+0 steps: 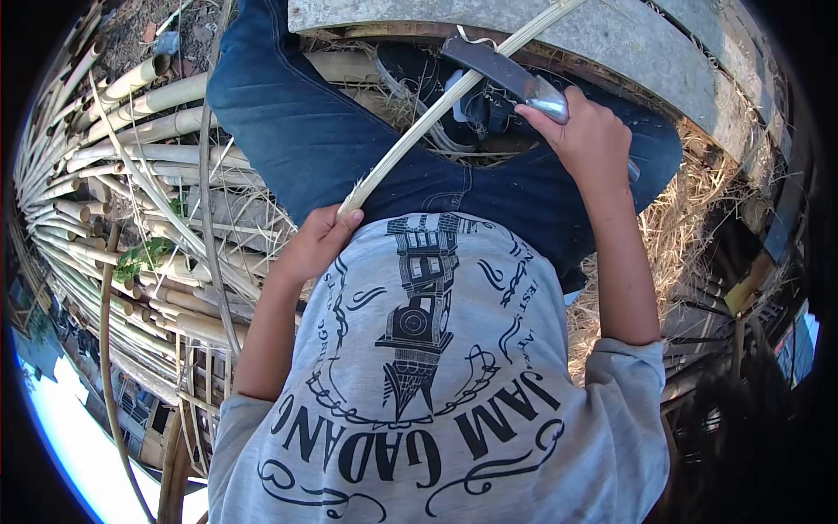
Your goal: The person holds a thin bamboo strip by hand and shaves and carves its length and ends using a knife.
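My left hand (325,234) is closed round the near end of a pale bamboo strip (417,128), close to my left hip. The strip slants up and to the right, and its far part passes over the edge of a wooden board (393,12). In my right hand (587,131) is the handle of a knife (494,66) with a broad dark blade and a shiny metal collar. Its blade lies across the strip, touching or just over it. A thin curled shaving (476,37) shows beside the blade.
Many bamboo poles (166,162) are stacked to my left, with long thin strips across them. Dry straw-like shavings (676,227) cover the ground on my right. My shoes (458,122) sit beneath the board's edge, between my bent knees. A small green plant (142,258) grows among the poles.
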Demonstrator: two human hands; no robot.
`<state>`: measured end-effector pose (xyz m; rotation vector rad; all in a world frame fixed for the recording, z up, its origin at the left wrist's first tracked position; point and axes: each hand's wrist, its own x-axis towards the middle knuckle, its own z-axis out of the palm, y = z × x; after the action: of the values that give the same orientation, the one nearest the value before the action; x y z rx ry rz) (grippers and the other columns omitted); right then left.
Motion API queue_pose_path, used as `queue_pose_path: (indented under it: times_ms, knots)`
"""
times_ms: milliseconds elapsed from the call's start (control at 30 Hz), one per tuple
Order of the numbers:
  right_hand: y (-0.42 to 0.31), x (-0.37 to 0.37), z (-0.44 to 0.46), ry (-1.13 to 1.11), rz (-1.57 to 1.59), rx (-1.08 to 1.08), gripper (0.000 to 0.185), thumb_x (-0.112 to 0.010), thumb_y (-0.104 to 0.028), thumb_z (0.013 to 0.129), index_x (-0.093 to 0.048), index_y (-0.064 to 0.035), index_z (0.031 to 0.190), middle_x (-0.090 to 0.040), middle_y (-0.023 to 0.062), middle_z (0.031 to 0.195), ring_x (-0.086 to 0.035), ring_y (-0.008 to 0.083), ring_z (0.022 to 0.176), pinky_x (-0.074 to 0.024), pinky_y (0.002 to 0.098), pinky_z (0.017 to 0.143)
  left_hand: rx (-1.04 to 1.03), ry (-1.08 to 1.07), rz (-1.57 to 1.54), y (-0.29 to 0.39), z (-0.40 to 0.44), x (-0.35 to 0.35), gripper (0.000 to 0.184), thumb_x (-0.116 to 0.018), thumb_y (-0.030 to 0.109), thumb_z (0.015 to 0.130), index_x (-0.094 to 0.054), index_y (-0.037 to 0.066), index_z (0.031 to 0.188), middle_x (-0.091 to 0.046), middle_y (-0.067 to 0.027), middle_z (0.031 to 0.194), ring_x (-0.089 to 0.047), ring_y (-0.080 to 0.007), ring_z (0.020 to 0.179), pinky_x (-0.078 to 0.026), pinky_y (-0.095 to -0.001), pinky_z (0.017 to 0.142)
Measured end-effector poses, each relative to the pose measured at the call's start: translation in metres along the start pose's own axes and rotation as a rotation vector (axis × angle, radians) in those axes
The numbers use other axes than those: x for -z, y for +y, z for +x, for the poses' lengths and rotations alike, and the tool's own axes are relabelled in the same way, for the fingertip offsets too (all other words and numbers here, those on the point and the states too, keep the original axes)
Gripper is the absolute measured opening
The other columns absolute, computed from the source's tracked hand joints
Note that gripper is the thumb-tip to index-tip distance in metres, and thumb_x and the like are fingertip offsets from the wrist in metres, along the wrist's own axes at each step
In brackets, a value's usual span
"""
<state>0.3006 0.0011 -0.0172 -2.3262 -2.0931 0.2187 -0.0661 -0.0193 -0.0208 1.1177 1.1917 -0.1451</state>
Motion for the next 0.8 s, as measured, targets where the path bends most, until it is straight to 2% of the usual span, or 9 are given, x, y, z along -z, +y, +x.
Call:
queue_pose_path:
  times_ms: [233, 333, 400, 467, 533, 567, 600, 700, 800]
  knots:
    - [0.017, 0.006, -0.015, -0.086, -0.054, -0.068, 0.068, -0.058, -0.072, 0.078, -0.060, -0.0049, 0.072, -0.065, 0.0174, 0.063, -0.067, 0.0372, 0.063, -0.0531, 0.0462, 0.055, 0.064, -0.018, -0.030, -0.005, -0.017, 0.000, 0.038, -0.050, 0.032, 0.101, -0.058, -0.001, 0.084, -0.048, 0.0035, 0.064, -0.041, -0.0065, 0.064, -0.039, -0.0273, 0.057]
    - [0.078, 0.025, -0.005, -0.099, 0.002, -0.637, 0.074, -0.049, -0.071, 0.085, -0.068, -0.0002, 0.094, -0.067, 0.0264, 0.087, -0.065, 0.0449, 0.088, -0.0495, 0.0502, 0.077, 0.076, -0.026, -0.071, -0.048, -0.040, 0.009, 0.037, -0.051, 0.030, 0.101, -0.061, -0.003, 0.089, -0.052, 0.0025, 0.067, -0.044, -0.0062, 0.065, -0.041, -0.0272, 0.058]
    - [0.147, 0.045, -0.014, -0.141, -0.127, -0.759, 0.077, -0.042, -0.069, 0.089, -0.068, 0.0008, 0.109, -0.068, 0.0256, 0.091, -0.066, 0.0415, 0.089, -0.0499, 0.0458, 0.077, 0.044, -0.024, 0.000, -0.075, -0.064, 0.014, 0.036, -0.050, 0.029, 0.102, -0.063, -0.003, 0.092, -0.055, 0.0017, 0.068, -0.046, -0.0058, 0.066, -0.042, -0.0271, 0.059]
    - [0.155, 0.052, -0.027, -0.033, -0.182, -0.611, 0.072, -0.044, -0.065, 0.092, -0.069, 0.0019, 0.105, -0.066, 0.0196, 0.074, -0.067, 0.0329, 0.076, -0.0497, 0.0425, 0.069, 0.100, -0.049, -0.083, -0.063, -0.065, 0.010, 0.035, -0.051, 0.029, 0.102, -0.063, -0.003, 0.092, -0.055, 0.0021, 0.068, -0.046, -0.0055, 0.066, -0.042, -0.0268, 0.059]
    - [0.115, 0.062, -0.026, 0.041, 0.137, -0.560, 0.060, -0.050, -0.055, 0.095, -0.067, 0.0025, 0.090, -0.052, 0.0079, 0.058, -0.055, 0.0184, 0.057, -0.0435, 0.0349, 0.056, 0.127, -0.085, -0.159, -0.055, -0.058, 0.005, 0.035, -0.051, 0.028, 0.102, -0.063, -0.003, 0.092, -0.055, 0.0026, 0.068, -0.046, -0.0052, 0.066, -0.043, -0.0265, 0.059]
    - [0.097, 0.051, -0.028, 0.034, 0.349, -0.568, 0.054, -0.057, -0.047, 0.094, -0.063, 0.0056, 0.082, -0.042, 0.0039, 0.057, -0.039, 0.0131, 0.056, -0.0339, 0.0328, 0.053, 0.114, -0.101, -0.114, -0.054, -0.052, 0.007, 0.035, -0.051, 0.028, 0.102, -0.063, -0.003, 0.092, -0.054, 0.0032, 0.068, -0.046, -0.0051, 0.066, -0.043, -0.0263, 0.059]
    - [0.070, 0.039, -0.028, -0.005, 0.542, -0.551, 0.056, -0.059, -0.048, 0.092, -0.057, 0.0047, 0.074, -0.045, 0.0063, 0.056, -0.041, 0.0170, 0.054, -0.0355, 0.0345, 0.053, 0.101, -0.116, -0.059, -0.050, -0.047, 0.011, 0.035, -0.051, 0.029, 0.102, -0.064, -0.003, 0.092, -0.054, 0.0038, 0.068, -0.046, -0.0050, 0.066, -0.043, -0.0262, 0.058]
    - [-0.020, 0.032, -0.023, -0.226, 0.375, -0.231, 0.064, -0.063, -0.064, 0.080, -0.063, -0.0006, 0.072, -0.062, 0.0192, 0.061, -0.065, 0.0389, 0.064, -0.0506, 0.0436, 0.059, 0.105, -0.067, -0.081, -0.046, -0.051, 0.015, 0.036, -0.051, 0.028, 0.102, -0.062, -0.003, 0.088, -0.054, 0.0046, 0.067, -0.044, -0.0043, 0.063, -0.041, -0.0256, 0.056]
    - [-0.052, 0.001, -0.025, -0.265, 0.348, -0.085, 0.073, -0.057, -0.075, 0.077, -0.063, -0.0030, 0.067, -0.063, 0.0153, 0.058, -0.066, 0.0340, 0.056, -0.0534, 0.0429, 0.054, 0.181, -0.076, 0.035, -0.040, -0.058, 0.026, 0.033, -0.051, 0.026, 0.101, -0.063, -0.003, 0.090, -0.056, 0.0046, 0.069, -0.045, -0.0041, 0.065, -0.041, -0.0260, 0.056]
